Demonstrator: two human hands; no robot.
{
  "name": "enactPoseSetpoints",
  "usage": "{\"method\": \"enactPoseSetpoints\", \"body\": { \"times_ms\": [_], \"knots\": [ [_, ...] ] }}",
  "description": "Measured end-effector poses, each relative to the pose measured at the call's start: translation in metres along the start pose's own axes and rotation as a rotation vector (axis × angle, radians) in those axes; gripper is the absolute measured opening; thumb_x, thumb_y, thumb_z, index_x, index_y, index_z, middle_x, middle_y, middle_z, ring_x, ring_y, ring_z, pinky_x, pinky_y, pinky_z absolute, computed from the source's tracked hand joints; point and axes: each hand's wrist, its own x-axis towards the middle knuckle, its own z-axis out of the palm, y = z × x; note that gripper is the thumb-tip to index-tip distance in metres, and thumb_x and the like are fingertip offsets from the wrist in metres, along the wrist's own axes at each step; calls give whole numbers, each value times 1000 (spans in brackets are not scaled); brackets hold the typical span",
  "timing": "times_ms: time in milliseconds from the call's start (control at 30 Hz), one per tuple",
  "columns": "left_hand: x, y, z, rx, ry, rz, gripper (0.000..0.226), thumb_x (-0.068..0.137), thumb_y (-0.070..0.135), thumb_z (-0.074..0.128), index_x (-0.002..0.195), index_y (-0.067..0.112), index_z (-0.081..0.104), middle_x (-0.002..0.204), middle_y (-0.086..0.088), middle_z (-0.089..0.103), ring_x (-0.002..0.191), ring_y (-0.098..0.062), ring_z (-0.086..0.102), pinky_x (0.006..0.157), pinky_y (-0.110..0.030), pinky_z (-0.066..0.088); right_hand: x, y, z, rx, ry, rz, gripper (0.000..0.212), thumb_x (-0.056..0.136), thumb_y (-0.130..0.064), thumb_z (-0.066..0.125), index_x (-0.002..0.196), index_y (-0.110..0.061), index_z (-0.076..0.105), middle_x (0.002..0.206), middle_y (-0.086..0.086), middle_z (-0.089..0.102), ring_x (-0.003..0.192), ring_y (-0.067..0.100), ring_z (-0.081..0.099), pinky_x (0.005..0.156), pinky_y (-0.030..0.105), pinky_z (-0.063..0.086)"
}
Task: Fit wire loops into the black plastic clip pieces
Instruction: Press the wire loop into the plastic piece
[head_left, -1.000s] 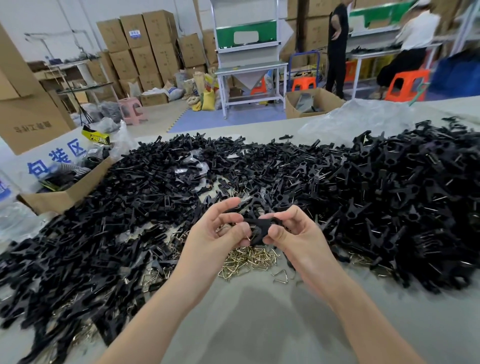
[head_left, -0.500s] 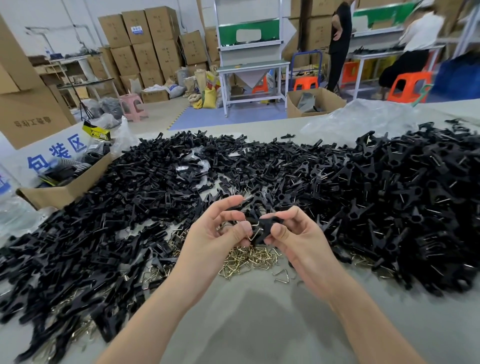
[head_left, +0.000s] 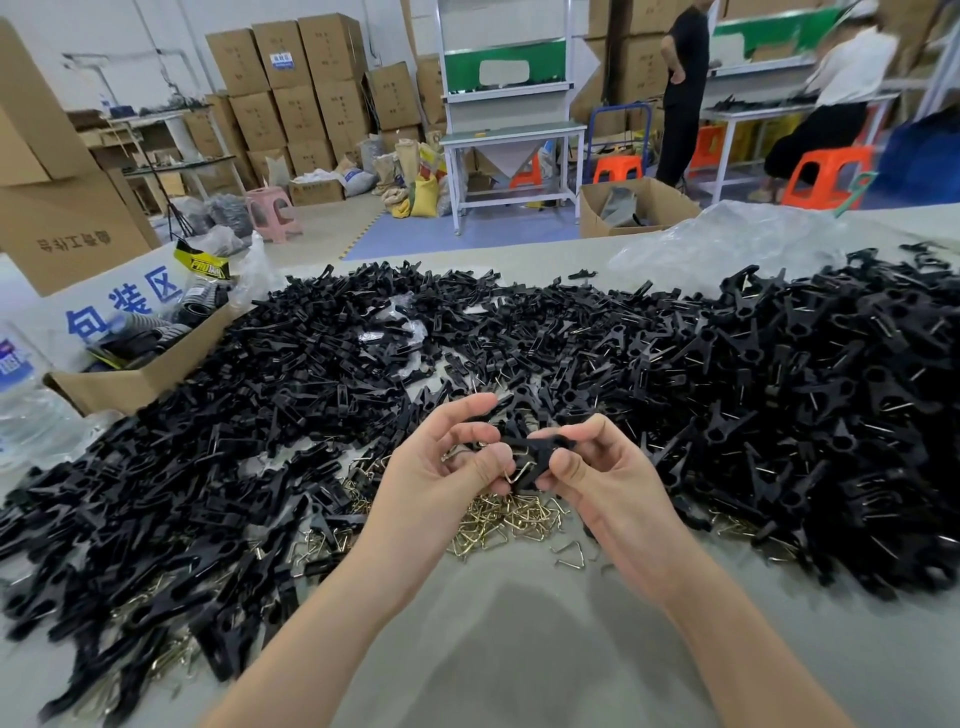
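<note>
Both my hands meet above the table's middle on one black plastic clip piece (head_left: 535, 453). My left hand (head_left: 441, 473) pinches its left end between thumb and fingers, and a brass wire loop (head_left: 515, 474) shows at that thumb tip against the clip. My right hand (head_left: 597, 478) grips the clip's right end with curled fingers. Under the hands lies a small heap of loose brass wire loops (head_left: 509, 519). A wide pile of black clip pieces (head_left: 270, 395) covers the table to the left, and a higher pile of clips with wire (head_left: 789, 395) fills the right.
An open cardboard box (head_left: 140, 379) with dark items sits at the table's left edge, beside a plastic bottle (head_left: 26, 410). A crumpled clear bag (head_left: 727, 249) lies at the back right. Bare grey table (head_left: 519, 634) shows between my forearms. Two people stand by benches far behind.
The clip has turned slightly between my fingers and the wire loop now shows at my left thumb. Both hands stay in the same spot.
</note>
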Motion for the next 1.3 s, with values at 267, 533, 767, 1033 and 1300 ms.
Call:
{"method": "enactPoseSetpoints", "body": {
  "times_ms": [267, 533, 767, 1033, 1300],
  "knots": [
    [-1, -1, -1, 69, 10, 9, 39, 90, 6, 72, 119, 31, 67, 90, 4, 66, 68, -17, 65, 63, -17, 50, -1, 0, 0, -51, -17, -20, 46, 50, -46, 99, 78, -26, 69, 107, 10, 76, 85, 17, 72, 75, 23, 57],
    [-2, 3, 3, -41, -18, 12, 41, 78, 19, 76, 115, 33, 71, 97, 6, 70, 78, -15, 65, 71, -20, 55, 2, 5, -2, 15, -43, 14, 46, 52, -39, 100, 83, -21, 71, 102, 11, 76, 83, 18, 73, 75, 25, 58],
    [-1, -1, 4, -137, -42, -3, 39, 80, 15, 76, 115, 33, 73, 98, 8, 71, 82, -13, 68, 75, -22, 55, 2, 6, -3, 90, -49, 31, 38, 67, -18, 84, 92, -6, 59, 97, 11, 76, 81, 18, 73, 73, 25, 59],
    [-4, -7, 18, 67, 70, 70, 23, 86, 30, 77, 108, 35, 72, 88, 13, 66, 77, -6, 59, 74, -21, 54, 3, 9, 1, 159, -25, 72, 54, 46, -30, 102, 84, -11, 69, 89, 12, 74, 76, 19, 72, 68, 26, 60],
    [-2, -7, 48, 16, 104, 82, 31, 95, 6, 52, 110, 26, 71, 102, 3, 69, 86, 1, 65, 72, -13, 50, 5, 18, 5, 237, -26, 97, 64, 50, -37, 102, 97, -5, 73, 100, 19, 72, 90, 28, 71, 77, 33, 61]
  ]
}}
